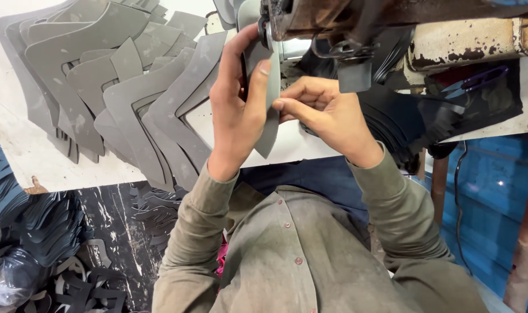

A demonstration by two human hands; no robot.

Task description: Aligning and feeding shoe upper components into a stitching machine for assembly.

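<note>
1. On the white counter (20,156) lie many grey cut pieces (130,87); dark pieces cover the floor (38,243).
2. Both hands, left hand (238,107) and right hand (327,113), pinch one grey strip (268,124) under the rusty sewing machine (391,23).
3. The machine top is cut off.

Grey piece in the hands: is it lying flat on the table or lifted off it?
Lifted. The grey piece is pinched between the left hand and right hand, upright at the sewing machine, its lower tip hanging free above the table.
</note>
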